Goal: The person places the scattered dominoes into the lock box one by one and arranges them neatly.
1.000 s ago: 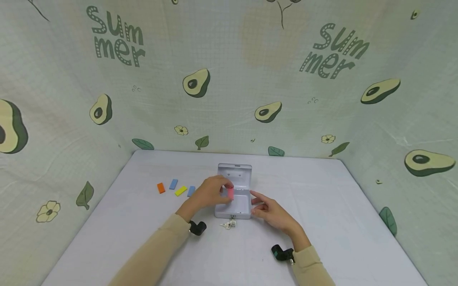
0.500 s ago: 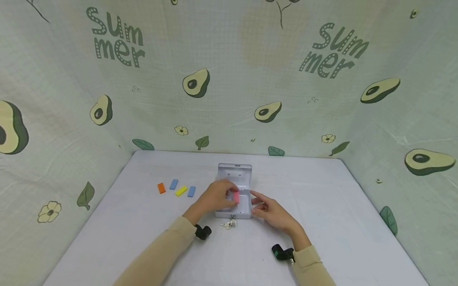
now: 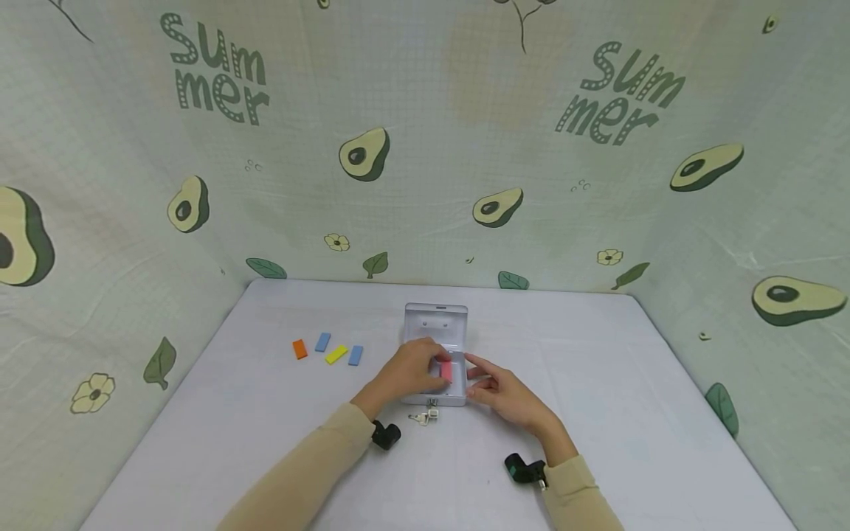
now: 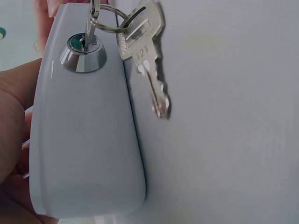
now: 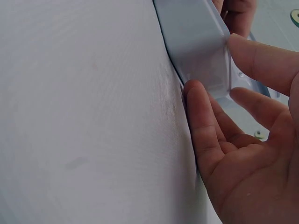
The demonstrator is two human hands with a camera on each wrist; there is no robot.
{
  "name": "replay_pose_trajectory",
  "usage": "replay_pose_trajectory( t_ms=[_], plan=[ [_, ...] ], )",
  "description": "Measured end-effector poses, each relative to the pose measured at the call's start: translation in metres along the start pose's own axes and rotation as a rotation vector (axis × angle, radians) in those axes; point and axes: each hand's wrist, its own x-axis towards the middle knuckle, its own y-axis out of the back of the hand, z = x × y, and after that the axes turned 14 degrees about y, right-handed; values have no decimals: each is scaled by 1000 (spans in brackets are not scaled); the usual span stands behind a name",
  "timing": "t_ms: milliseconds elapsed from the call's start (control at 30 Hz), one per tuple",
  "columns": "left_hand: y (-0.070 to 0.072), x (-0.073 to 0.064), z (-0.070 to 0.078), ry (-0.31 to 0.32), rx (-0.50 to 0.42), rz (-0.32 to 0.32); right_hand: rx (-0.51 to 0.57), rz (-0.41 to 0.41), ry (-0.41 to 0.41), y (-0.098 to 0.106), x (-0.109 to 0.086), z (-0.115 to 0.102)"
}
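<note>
A small metal cash box [image 3: 454,401] stands with its lid [image 3: 436,318] raised at the back. My left hand [image 3: 413,366] pinches a pink block [image 3: 447,371] between thumb and fingers, inside the right half of the box. Against the box's right side rest the fingertips of my right hand [image 3: 502,393], its fingers spread and fairly straight. In the left wrist view a key sits in the round lock [image 4: 83,53] on the front wall, with a second key [image 4: 142,53] hanging from its ring. The pink block is hidden in both wrist views.
Left of the box, an orange block [image 3: 299,349], a yellow block [image 3: 336,355] and two blue ones, one nearer [image 3: 355,355] and one farther [image 3: 322,342], lie apart on the white tabletop [image 3: 564,332]. A patterned cloth [image 3: 432,147] surrounds the table's back and sides.
My left hand has moved right and slightly down across the box, carrying the pink block from its middle to its right half. The right hand has stayed at the box's side.
</note>
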Motion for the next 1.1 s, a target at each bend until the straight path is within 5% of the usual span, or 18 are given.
replay_pose_trajectory(
  t_ms=[433,1100],
  plan=[
    [-11,4,3,-18,35,44,7,-5,9,0,-1,-1],
    [-20,5,9,58,143,67,18,-6,8,1,-1,-3]
  ],
)
